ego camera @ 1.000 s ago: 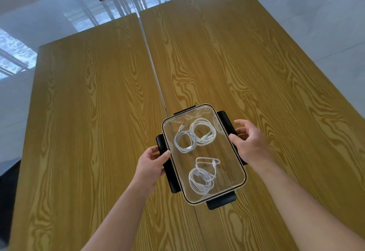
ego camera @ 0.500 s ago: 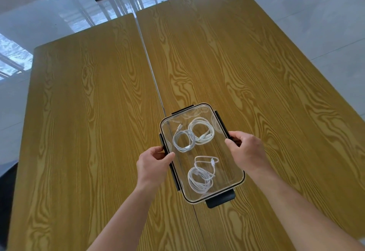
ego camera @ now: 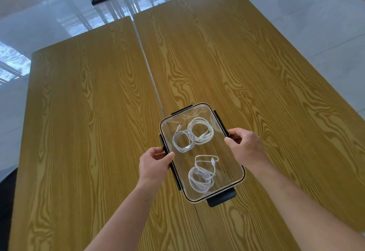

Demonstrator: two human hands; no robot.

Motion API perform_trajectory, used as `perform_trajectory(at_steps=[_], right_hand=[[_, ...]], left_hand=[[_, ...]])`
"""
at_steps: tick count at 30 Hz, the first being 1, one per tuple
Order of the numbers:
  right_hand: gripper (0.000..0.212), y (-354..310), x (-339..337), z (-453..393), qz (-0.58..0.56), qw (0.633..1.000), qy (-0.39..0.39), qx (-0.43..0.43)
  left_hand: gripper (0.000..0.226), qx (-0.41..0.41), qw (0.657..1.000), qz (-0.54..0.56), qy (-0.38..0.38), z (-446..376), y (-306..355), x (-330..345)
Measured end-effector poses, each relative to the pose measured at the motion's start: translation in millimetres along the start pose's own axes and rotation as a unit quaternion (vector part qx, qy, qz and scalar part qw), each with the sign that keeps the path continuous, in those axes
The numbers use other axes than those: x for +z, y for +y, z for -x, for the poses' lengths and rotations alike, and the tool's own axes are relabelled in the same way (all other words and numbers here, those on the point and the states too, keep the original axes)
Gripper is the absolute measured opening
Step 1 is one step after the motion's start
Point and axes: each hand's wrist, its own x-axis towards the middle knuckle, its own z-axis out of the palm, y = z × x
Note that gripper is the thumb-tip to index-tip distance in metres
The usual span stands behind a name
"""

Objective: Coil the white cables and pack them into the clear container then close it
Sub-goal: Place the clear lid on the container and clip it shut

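Side latches of the clear container [ego camera: 227, 162] partly behind left hand [ego camera: 154, 164] and right hand [ego camera: 245, 146].

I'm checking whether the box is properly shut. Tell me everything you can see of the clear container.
The clear container is a rectangular, see-through plastic box with rounded corners, lying flat on the wooden table across its centre seam. Its clear lid is on, rimmed in black. The long-side black latches look folded down; the near-end latch sticks out. Three coiled white cables lie inside. The left hand and right hand grip its long sides.
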Motion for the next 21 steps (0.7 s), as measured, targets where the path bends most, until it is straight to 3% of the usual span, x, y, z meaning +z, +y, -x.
perform_trajectory(at_steps=[7, 10, 13, 17, 21], right_hand=[[0.018, 1.4, -3.0, -11.5, -0.122, 0.988, -0.041, 0.089], [0.029, 0.8, -4.7, -18.6, -0.189, 0.973, -0.04, 0.128], [0.025, 1.4, -4.9, -21.4, -0.221, 0.964, -0.05, 0.141], [0.016, -0.2, -5.2, -20.8, -0.228, 0.963, -0.053, 0.134], [0.017, 5.0, -6.9, -12.2, -0.148, 0.982, -0.046, 0.108]], left_hand=[[0.035, -0.072, 0.992, 0.097, -0.025, -3.7, -1.1, -3.7], [0.027, -0.077, 0.99, 0.11, -0.043, -3.6, 1.6, -3.2], [0.021, -0.086, 0.987, 0.123, -0.051, -4.8, 0.4, -3.2], [0.028, -0.101, 0.983, 0.137, -0.068, -9.0, 2.0, -5.2], [0.049, -0.084, 0.99, 0.079, -0.081, -17.9, 7.9, -15.0]])
